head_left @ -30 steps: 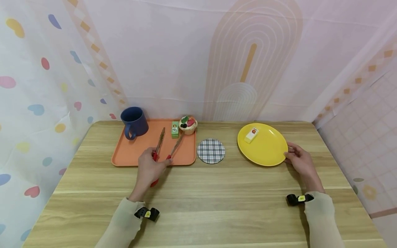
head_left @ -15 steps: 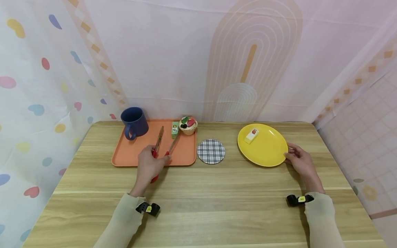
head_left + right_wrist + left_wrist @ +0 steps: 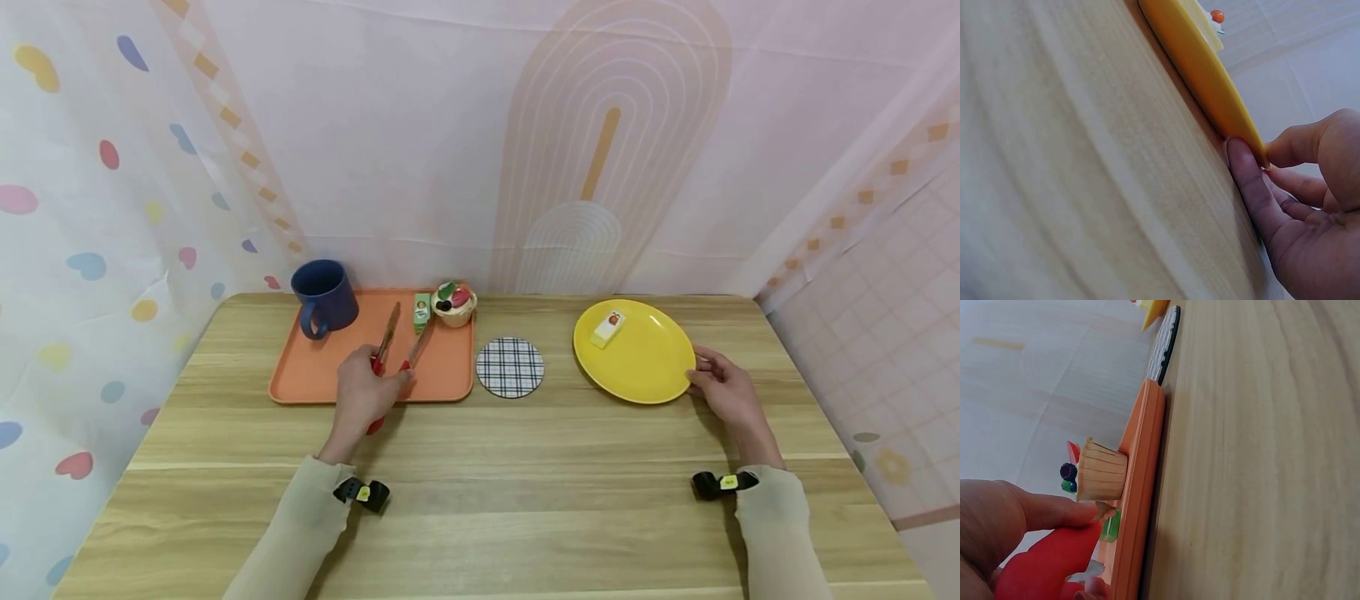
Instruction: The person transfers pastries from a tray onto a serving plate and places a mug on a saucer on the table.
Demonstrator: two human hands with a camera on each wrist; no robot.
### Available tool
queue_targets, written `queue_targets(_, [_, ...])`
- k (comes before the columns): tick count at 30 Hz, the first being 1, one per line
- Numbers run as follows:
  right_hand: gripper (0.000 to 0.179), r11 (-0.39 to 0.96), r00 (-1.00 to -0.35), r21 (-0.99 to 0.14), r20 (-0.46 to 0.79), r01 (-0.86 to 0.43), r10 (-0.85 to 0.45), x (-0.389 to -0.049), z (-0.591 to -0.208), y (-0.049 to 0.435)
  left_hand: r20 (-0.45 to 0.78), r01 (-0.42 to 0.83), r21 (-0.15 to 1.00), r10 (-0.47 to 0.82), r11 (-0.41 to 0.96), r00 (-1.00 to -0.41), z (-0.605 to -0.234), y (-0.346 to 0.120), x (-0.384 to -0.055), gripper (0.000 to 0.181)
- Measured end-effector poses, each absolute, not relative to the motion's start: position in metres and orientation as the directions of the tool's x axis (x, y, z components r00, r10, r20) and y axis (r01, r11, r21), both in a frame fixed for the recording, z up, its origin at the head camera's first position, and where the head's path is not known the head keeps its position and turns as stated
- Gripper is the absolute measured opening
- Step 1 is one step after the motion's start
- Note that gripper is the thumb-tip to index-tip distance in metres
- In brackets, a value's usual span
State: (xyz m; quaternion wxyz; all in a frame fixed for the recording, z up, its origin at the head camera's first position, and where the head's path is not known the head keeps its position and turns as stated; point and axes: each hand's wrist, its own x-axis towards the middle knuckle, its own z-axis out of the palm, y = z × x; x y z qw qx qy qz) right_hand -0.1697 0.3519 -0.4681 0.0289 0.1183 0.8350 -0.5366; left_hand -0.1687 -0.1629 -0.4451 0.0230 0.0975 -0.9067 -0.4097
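My left hand (image 3: 362,396) grips red-handled tongs (image 3: 388,331) over the orange tray (image 3: 322,371), their arms spread apart. A small green block (image 3: 422,312) with a fruit picture lies between the tong tips, and the right tip overlaps its lower edge in the head view. Right beside that block sits a cupcake (image 3: 453,305) topped with toy fruit; the left wrist view shows its pleated cup (image 3: 1104,472) close to my thumb. My right hand (image 3: 727,396) pinches the rim of a yellow plate (image 3: 645,367), which carries a similar pale yellow block (image 3: 608,329).
A dark blue mug (image 3: 327,293) stands at the tray's back left corner, its handle facing me. Between tray and plate lies a round plaid coaster (image 3: 510,367). Patterned cloth (image 3: 420,150) hangs along the table's back edge.
My left hand has moved slightly forward, and the tongs have narrowed, the right tip shifting from the cupcake to the green block. The right hand and plate stay put.
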Motion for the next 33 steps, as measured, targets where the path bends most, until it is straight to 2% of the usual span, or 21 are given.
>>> queue_targets(33, [0.056, 0.369, -0.974, -0.906, -0.151, 0.205, 0.17, -0.169, -0.468, 0.351, 0.018, -0.096, 0.747, -0.165, 0.657, -0.986, -0.453, -0.167, -0.182, 0.034])
